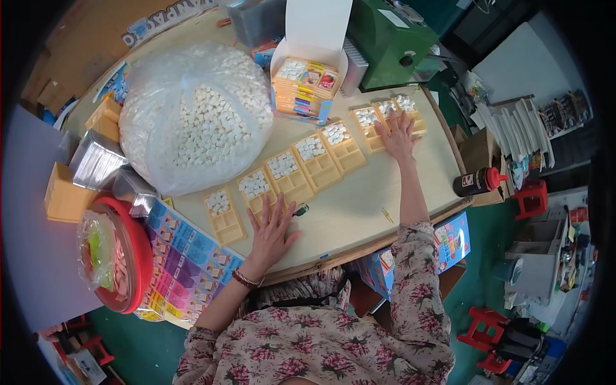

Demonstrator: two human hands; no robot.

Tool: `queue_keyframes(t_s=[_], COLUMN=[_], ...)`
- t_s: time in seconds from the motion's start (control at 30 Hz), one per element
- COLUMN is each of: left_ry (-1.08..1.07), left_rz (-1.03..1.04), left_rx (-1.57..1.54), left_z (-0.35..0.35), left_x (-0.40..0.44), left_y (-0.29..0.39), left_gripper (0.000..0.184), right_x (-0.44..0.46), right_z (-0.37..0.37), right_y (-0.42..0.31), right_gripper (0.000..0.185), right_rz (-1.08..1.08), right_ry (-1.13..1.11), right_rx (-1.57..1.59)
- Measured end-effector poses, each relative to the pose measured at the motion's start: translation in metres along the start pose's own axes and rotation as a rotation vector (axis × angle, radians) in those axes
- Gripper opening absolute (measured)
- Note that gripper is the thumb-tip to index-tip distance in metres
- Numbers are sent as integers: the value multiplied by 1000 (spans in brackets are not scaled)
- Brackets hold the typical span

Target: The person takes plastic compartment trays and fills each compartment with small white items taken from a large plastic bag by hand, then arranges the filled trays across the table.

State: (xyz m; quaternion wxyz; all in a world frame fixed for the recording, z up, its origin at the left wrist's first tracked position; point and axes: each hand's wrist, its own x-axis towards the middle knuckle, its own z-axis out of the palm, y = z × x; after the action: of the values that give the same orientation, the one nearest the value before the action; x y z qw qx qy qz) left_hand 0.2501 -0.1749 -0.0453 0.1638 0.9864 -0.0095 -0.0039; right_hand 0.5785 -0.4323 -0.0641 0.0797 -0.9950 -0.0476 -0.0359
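Note:
Several pale yellow compartment trays [323,172] lie in a slanting row on the table, small white pieces [310,148] filling their far compartments. With fingers spread, my left hand [272,235] rests at the near end of a tray [255,206] toward the left of the row. Beside its fingertips is a small dark green object [300,210]. My right hand [398,137] lies spread over the trays at the right end, fingertips close to their white pieces, partly hiding them. Neither hand grips anything.
A large clear bag [199,122] of white pieces stands at the back left. Behind the trays are an open box [308,80] of filled sets and a green machine [391,45]. A red basin [135,256] sits left, printed sheets [186,256] nearby, a black bottle [471,184] right.

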Motion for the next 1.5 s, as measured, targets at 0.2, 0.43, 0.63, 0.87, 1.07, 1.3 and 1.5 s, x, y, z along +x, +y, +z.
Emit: queue_keyframes(t_s=[0.2, 0.43, 0.63, 0.87, 1.07, 1.3, 1.5], left_ry=[4, 59, 37, 130, 130, 189, 213], left_rz=[-25, -209, -395, -289, -263, -221, -229], left_rx=[28, 112, 36, -37, -52, -58, -67], left_z=[-10, -26, -19, 0, 3, 8, 10], left_x=[-13, -43, -56, -41, -29, -12, -8], left_y=[0, -21, -47, -32, -23, -25, -23], left_gripper=[67, 67, 67, 66, 65, 65, 66], right_x=[-52, -124, -119, -109, -110, -108, -106], right_z=[2, -3, 4, 7, 11, 15, 11], right_y=[-34, -93, -101, -86, -79, -79, -77], right_gripper=[67, 66, 59, 57, 54, 51, 52], right_rz=[-281, -541, -562, -485, -430, -368, -353], right_ry=[243, 44, -14, 0, -2, 20, 8], right_rx=[12, 58, 39, 31, -13, -26, -39])
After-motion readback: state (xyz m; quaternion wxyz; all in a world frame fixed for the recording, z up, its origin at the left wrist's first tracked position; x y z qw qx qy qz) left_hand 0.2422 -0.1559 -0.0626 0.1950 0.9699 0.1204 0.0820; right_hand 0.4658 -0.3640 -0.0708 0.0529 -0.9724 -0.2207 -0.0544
